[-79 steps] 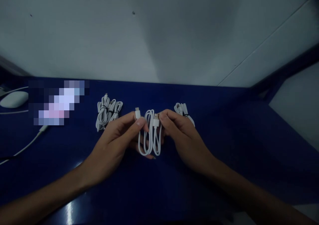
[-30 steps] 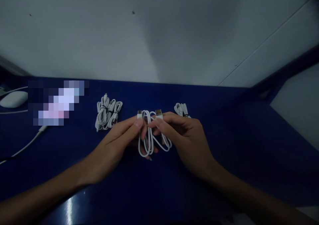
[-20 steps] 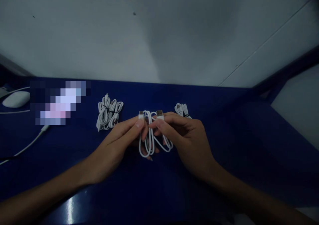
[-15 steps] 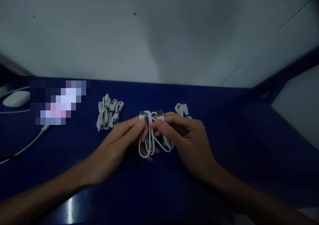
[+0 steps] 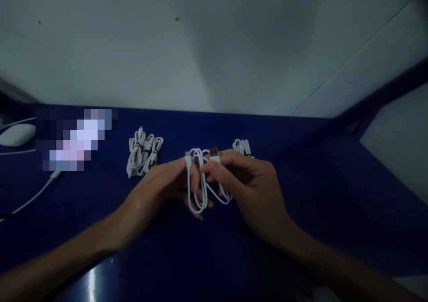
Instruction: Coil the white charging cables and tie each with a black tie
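Note:
Between my two hands hangs a white USB cable (image 5: 203,190), loosely looped, with both plugs pointing up. My left hand (image 5: 160,181) pinches the cable by its smaller plug, thumb and forefinger at the plug's left side. The larger USB plug sits between the thumb and forefinger of my right hand (image 5: 254,186). Some of my left fingers pass behind the loops and are partly hidden. Behind my left hand lie coiled white cables (image 5: 143,152) bound with black ties. Another tied white cable (image 5: 242,147) lies behind my right hand, partly covered by it.
All of this is on a dark blue tabletop (image 5: 200,257) that meets a pale wall (image 5: 133,61). At the left are a white mouse-shaped object (image 5: 17,135), a blurred-out bright device (image 5: 78,139) and a white cord (image 5: 33,199) leading from it.
My left thumb has shifted to the left side of the smaller plug, leaving more of the plug showing. The right hand keeps its grip; the view has shifted slightly.

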Motion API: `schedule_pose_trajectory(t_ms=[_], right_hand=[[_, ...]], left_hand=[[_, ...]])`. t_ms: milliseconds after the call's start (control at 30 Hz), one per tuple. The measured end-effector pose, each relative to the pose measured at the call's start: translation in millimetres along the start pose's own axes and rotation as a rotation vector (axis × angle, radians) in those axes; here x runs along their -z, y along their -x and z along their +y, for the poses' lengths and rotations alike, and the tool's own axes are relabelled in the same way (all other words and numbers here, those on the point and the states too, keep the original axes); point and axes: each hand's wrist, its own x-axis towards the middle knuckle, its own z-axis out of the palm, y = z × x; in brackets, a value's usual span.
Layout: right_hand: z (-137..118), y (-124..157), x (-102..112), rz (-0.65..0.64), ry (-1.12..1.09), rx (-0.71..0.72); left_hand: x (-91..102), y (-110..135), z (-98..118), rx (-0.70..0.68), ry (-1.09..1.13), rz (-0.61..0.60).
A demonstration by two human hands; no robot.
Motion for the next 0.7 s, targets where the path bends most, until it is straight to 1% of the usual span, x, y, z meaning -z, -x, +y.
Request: schedule_pose_trajectory(t_ms=[167,400,533,700], right_hand=[[0.5,0.5,0.2,-0.01,-0.018,-0.05],[-3.1,1.0,0.4,-0.026,0.005,-0.027],[-4.2,2.0,0.2,-0.026,0.007,-0.033],[-3.2,2.0,0.0,-0.034,-0.01,-0.035]], left_hand=[[-1.6,-0.3,1.2,0.003,0.046,-0.037],[-2.6,0.4,3.7,0.023,0.064,-0.056],[-0.5,-0.5,1.4,0.009,0.102,-0.079],[2.6,0.4,-2.0,0.029,0.104,-0.09]])
